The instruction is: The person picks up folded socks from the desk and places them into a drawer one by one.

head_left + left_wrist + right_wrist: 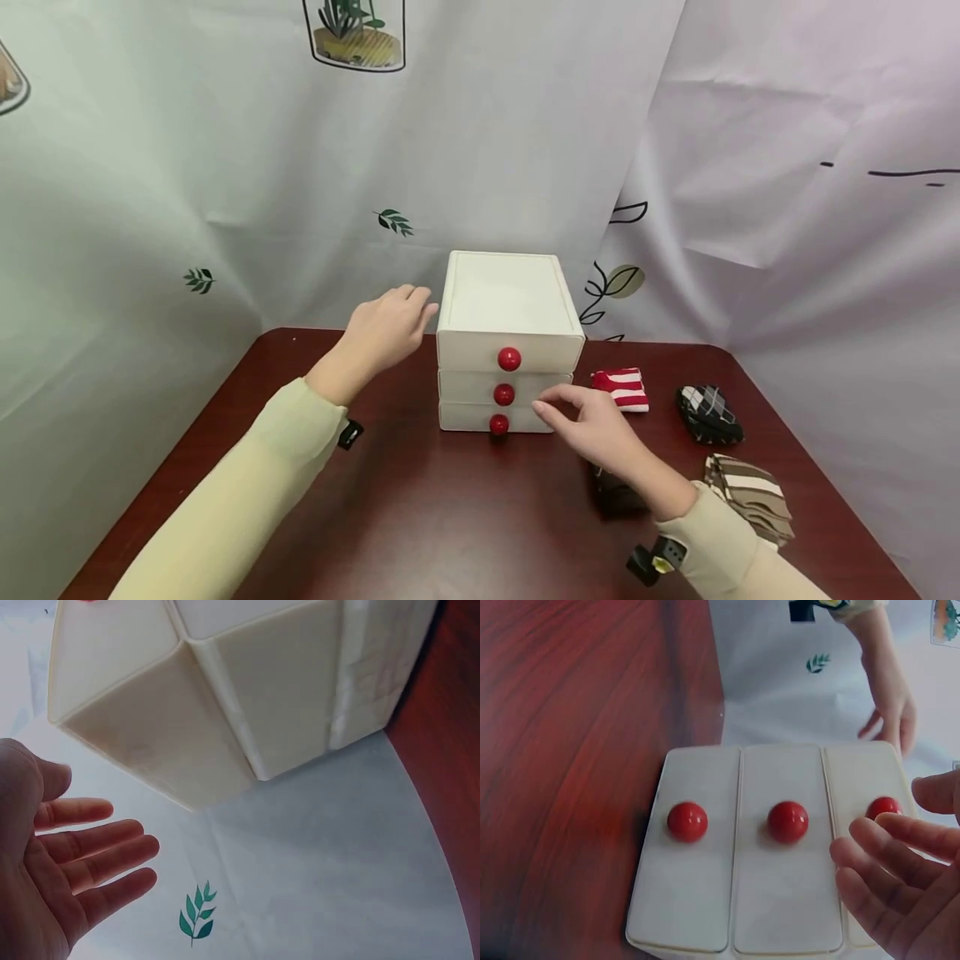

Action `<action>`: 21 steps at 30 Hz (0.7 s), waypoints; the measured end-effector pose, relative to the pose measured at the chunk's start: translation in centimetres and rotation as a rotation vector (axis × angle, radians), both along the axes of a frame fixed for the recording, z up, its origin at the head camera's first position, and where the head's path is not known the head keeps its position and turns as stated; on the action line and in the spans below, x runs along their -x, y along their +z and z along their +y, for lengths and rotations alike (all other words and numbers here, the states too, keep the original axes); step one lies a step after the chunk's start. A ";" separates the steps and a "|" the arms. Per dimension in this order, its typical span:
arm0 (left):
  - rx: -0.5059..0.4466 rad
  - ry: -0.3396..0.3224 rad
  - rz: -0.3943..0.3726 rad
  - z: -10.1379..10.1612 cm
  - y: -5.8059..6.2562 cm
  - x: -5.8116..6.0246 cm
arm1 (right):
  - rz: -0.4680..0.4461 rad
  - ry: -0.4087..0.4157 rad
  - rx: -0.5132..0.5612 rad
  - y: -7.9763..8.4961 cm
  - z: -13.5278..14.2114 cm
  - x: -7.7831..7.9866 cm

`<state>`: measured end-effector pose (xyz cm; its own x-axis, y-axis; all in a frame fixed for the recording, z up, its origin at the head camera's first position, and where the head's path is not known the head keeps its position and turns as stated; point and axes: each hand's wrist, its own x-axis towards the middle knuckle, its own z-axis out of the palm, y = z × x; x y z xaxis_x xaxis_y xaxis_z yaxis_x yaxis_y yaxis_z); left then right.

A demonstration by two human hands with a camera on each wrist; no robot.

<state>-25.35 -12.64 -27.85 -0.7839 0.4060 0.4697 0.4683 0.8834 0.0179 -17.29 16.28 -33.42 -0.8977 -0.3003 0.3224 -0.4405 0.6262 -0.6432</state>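
Note:
A white three-drawer box [502, 292] with a round red knob [509, 359] on each drawer stands at the back of the table, all its drawers closed. Beside its upper left edge is my left hand [390, 325], holding nothing; the left wrist view shows its fingers loosely extended, apart from the box wall [262, 697]. My right hand [596, 423] hovers before the box's lower right front, fingers slightly bent and nothing in them. Seen from the right wrist, its fingertips overlap the top drawer near that drawer's knob [885, 808].
Several folded cloth pieces lie on the right of the dark red table [450, 517]: a red-and-white striped one [621, 389], a black argyle one [708, 414], a brown striped one [750, 498] and a dark one [617, 493] partly under my right hand. A printed curtain [510, 150] hangs behind.

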 end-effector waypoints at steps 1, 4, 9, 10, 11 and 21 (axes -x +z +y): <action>-0.004 0.001 -0.023 0.2 0.2 0.2 | -0.021 0.001 0.009 0.0 -0.2 0.0; -0.018 -0.013 -0.074 0.8 0.7 0.8 | -0.073 0.018 0.039 -0.2 -0.6 0.1; -0.068 -0.030 -0.122 1.4 0.9 1.9 | -0.206 0.098 0.173 -0.9 -1.4 0.4; -0.080 -0.028 -0.135 1.6 0.8 2.2 | -0.241 0.116 0.211 -1.1 -1.5 0.5; -0.093 -0.027 -0.154 1.7 0.7 2.4 | -0.279 0.137 0.255 -1.3 -1.7 0.6; -0.139 -0.038 -0.326 2.4 0.4 3.6 | -0.474 0.191 0.557 -1.9 -2.7 2.2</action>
<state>-28.95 -10.20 -27.44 -0.8874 0.3876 0.2497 0.4505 0.8441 0.2907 -19.47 13.57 -35.33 -0.9267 -0.3704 0.0642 -0.1061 0.0938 -0.9899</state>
